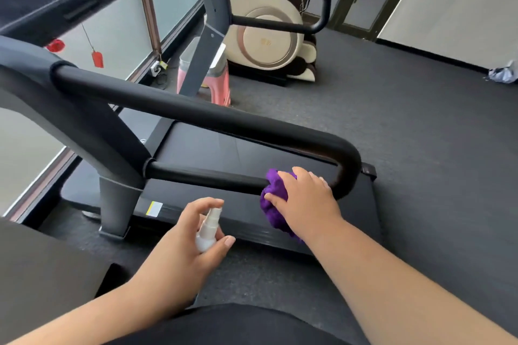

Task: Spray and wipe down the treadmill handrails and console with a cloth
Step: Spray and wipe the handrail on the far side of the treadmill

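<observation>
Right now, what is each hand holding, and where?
Left hand grips the spray bottle round its body. Right hand holds the bunched cloth against the lower handrail.

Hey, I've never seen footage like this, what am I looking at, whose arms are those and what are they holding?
This is one picture from a camera worn on a person's head, looking forward and down, so the two bare arms are the wearer's own. The big dark machine is a treadmill, seen from beside it. The right hand presses a purple cloth against the lower bar of the black handrail, near its curved end. The left hand grips a small white spray bottle, nozzle up. Behind, on the dark floor, stand a pink stool and a cream massage chair.
</observation>
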The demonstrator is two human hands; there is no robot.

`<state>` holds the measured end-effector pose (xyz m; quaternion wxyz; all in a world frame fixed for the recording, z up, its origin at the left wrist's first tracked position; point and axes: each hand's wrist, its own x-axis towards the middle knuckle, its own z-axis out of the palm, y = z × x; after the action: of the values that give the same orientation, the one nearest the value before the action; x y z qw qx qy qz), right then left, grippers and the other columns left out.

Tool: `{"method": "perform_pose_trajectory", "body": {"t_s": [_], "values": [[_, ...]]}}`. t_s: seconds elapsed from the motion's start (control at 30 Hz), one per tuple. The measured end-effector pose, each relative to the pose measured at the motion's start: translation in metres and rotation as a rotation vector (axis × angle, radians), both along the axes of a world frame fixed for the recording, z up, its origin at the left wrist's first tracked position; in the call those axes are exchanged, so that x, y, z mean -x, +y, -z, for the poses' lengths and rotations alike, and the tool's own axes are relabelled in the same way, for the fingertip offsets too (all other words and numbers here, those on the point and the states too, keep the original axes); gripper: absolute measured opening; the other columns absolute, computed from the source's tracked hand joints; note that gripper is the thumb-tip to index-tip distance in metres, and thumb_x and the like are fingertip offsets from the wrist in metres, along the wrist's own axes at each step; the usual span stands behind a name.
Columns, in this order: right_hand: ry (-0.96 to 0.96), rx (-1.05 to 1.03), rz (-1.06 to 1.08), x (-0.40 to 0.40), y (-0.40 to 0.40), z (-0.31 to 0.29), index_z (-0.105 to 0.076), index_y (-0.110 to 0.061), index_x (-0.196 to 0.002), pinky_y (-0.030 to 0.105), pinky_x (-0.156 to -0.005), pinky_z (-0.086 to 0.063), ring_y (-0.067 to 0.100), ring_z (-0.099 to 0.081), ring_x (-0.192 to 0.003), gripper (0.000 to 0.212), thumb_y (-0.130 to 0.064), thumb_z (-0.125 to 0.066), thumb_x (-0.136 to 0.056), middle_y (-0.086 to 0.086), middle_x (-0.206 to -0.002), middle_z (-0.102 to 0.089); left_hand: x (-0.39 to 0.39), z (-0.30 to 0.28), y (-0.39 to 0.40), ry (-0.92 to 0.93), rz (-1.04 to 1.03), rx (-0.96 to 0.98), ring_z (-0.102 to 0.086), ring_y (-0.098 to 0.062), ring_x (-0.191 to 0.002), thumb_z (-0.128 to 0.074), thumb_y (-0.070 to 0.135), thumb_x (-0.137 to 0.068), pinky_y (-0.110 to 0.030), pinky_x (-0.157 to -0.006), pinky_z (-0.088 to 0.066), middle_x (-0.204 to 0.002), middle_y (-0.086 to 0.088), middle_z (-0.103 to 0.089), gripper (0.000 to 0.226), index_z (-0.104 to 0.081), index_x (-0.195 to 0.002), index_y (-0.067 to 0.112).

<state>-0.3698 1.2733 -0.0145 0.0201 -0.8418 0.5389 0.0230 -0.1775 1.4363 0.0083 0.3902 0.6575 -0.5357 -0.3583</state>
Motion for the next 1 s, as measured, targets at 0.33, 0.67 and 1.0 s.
{"method": "perform_pose_trajectory", "body": {"t_s": [0.33, 0.67, 1.0], "values": [[0.125, 0.009, -0.188, -0.003, -0.008, 0.019, -0.025, -0.018, -0.151, 0.044, -0.100, -0.046, 0.034, -0.046, -0.123, 0.095, -0.060, -0.072, -0.080, 0.008, -0.145, -0.042, 0.030, -0.005, -0.001, -0.052, -0.184, -0.054, -0.060, -0.010, -0.074, -0.070, 0.028, -0.084, -0.010, -0.062, -0.044, -0.093, 0.016, -0.061, 0.056, -0.034, -0.109, 0.062], [0.103, 0.021, -0.293, -0.030, -0.017, 0.016, -0.035, -0.019, -0.141, 0.039, -0.081, -0.049, 0.028, -0.055, -0.104, 0.084, -0.064, -0.069, -0.079, 0.004, -0.125, -0.050, 0.035, 0.001, 0.006, -0.156, -0.357, -0.027, -0.060, -0.013, -0.070, -0.064, 0.037, -0.085, -0.018, -0.061, -0.045, -0.084, 0.005, -0.062, 0.047, -0.033, -0.109, 0.063], [0.130, 0.023, -0.309, -0.072, -0.012, 0.019, -0.022, -0.018, -0.153, 0.040, -0.087, -0.050, 0.028, -0.052, -0.114, 0.104, -0.085, -0.047, -0.078, 0.003, -0.139, -0.045, -0.009, 0.001, 0.002, -0.083, -0.387, -0.001, -0.061, -0.016, -0.070, -0.059, 0.031, -0.089, -0.024, -0.064, -0.047, -0.085, 0.002, -0.061, 0.043, -0.035, -0.110, 0.059]]}}
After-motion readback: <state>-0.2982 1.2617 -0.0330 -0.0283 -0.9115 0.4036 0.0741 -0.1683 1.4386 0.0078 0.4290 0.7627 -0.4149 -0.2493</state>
